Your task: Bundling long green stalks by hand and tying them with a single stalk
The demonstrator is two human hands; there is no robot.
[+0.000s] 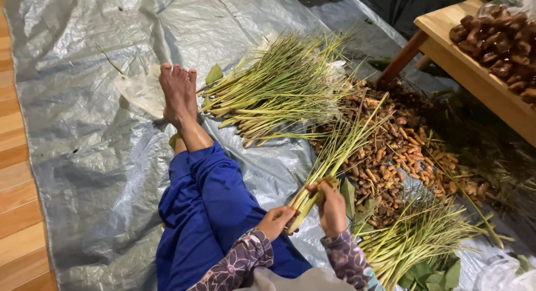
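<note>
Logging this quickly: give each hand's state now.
Left hand: closed on the lemongrass bundle near its base.
Right hand: closed around the same bundle.

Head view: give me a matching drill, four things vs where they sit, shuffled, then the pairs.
Things:
1. lemongrass bundle
2. brown root pile
3. dark roots
4. large lemongrass heap

Places:
A. on the wooden table
B. beside the bare feet
C. held in the left hand and right hand
D. on the tarp, right of the bundle

Pairs: 1-C, 2-D, 3-A, 4-B
</note>
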